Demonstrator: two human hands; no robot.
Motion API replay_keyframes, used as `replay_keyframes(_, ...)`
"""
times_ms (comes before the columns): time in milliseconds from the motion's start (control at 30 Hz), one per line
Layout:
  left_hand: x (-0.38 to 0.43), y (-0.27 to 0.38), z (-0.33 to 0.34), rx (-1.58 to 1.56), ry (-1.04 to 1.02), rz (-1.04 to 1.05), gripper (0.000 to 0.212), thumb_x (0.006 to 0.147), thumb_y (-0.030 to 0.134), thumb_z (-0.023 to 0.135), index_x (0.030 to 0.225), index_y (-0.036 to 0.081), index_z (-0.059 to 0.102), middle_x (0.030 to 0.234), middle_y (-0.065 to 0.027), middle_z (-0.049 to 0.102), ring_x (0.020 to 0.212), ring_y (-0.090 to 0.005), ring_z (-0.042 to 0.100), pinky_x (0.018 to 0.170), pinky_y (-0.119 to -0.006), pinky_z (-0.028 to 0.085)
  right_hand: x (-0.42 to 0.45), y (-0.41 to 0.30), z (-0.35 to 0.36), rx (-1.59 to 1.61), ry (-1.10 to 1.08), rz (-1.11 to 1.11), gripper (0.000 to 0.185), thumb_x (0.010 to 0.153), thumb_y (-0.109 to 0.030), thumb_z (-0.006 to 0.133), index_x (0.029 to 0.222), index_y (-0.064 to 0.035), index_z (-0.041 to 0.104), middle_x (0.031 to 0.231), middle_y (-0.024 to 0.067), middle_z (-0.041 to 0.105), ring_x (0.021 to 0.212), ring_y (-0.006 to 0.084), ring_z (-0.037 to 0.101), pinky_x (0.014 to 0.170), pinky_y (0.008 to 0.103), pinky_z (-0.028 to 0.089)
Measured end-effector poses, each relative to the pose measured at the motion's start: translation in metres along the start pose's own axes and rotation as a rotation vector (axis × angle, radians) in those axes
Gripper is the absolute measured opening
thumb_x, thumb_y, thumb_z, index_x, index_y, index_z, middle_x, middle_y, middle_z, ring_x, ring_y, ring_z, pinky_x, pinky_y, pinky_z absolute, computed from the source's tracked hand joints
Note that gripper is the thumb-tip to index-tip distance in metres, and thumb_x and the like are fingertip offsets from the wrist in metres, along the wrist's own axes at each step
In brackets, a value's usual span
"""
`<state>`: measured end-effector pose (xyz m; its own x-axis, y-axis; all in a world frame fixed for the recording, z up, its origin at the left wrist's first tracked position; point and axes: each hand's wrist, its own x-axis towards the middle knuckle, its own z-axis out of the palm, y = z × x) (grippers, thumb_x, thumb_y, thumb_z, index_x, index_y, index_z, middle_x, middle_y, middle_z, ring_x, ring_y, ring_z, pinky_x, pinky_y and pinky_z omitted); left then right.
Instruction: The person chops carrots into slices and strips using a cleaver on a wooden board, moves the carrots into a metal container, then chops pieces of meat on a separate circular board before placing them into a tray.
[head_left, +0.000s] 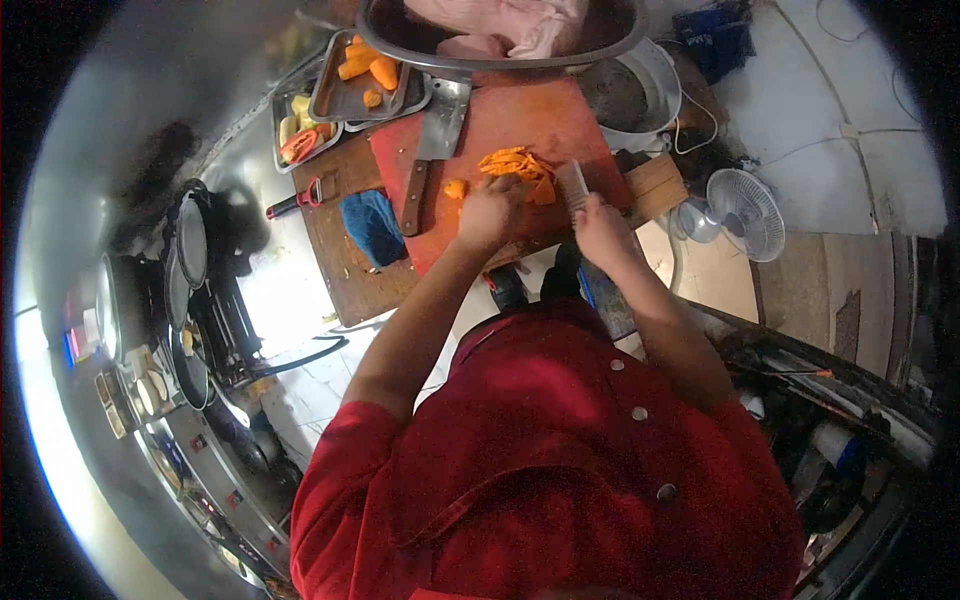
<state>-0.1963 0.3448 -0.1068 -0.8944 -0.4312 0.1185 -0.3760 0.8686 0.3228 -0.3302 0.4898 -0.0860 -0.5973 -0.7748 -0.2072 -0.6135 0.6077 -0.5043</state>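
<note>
On the red cutting board (525, 112) lies a loose pile of orange carrot slices (529, 171). My left hand (491, 210) is at the pile's lower left edge, fingers bent down; whether it grips a piece is hidden. My right hand (604, 231) is closed on a crinkle cutter with a ridged metal blade (574, 184), held just right of the slices. A short carrot piece (455, 188) rests left of my left hand. Further left, a cleaver (442, 124) with a wooden handle lies flat on the board.
A large metal basin (517, 64) holding pale raw meat stands beyond the board. Carrots lie on a metal tray (330, 101) at the upper left, beside another tray (283, 161) with cut vegetables. A blue cloth (373, 227) and a red-and-black peeler (295, 201) lie left. A fan (745, 215) stands right.
</note>
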Motion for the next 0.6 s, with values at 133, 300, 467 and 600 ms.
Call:
replay_keyframes(133, 0.033, -0.006, 0.022, 0.054, -0.112, 0.125, 0.021, 0.078, 0.018, 0.052, 0.096, 0.012, 0.062, 0.099, -0.0108, 0.059, 0.097, -0.0279, 0.056, 0.078, -0.038, 0.049, -0.025, 0.041, -0.010, 0.030, 0.059, 0.006, 0.022, 0.085, -0.017, 0.050, 0.093, 0.0037, 0.048, 0.084, 0.0301, 0.058, 0.083, 0.0451, 0.058, 0.072, 0.0512, 0.045)
replay_keyframes(300, 0.039, -0.023, 0.021, 0.032, -0.241, 0.039, 0.021, 0.081, 0.019, 0.054, 0.099, 0.012, 0.061, 0.091, -0.0135, 0.062, 0.086, -0.0306, 0.060, 0.072, -0.041, 0.050, -0.071, 0.066, -0.015, 0.174, 0.078, 0.184, 0.023, 0.082, -0.018, 0.055, 0.089, 0.0018, 0.046, 0.083, 0.0269, 0.056, 0.082, 0.0456, 0.054, 0.070, 0.0499, 0.043)
replay_keyframes(467, 0.058, -0.006, 0.008, -0.357, -0.213, 0.039, 0.025, 0.085, 0.016, 0.051, 0.108, 0.011, 0.060, 0.096, -0.0126, 0.064, 0.088, -0.0310, 0.061, 0.078, -0.041, 0.048, -0.100, 0.085, -0.015, 0.223, 0.060, 0.300, 0.027, 0.083, -0.024, 0.053, 0.090, -0.0003, 0.044, 0.080, 0.0271, 0.056, 0.077, 0.0467, 0.055, 0.066, 0.0522, 0.041)
replay_keyframes(600, 0.061, -0.009, 0.028, -0.136, -0.204, 0.293, 0.024, 0.083, 0.015, 0.052, 0.105, 0.012, 0.060, 0.088, -0.0162, 0.064, 0.080, -0.0320, 0.063, 0.067, -0.043, 0.051, -0.093, 0.071, -0.026, 0.325, 0.043, 0.356, 0.027, 0.084, -0.025, 0.052, 0.092, -0.0006, 0.044, 0.083, 0.0277, 0.057, 0.081, 0.0462, 0.055, 0.069, 0.0519, 0.041)
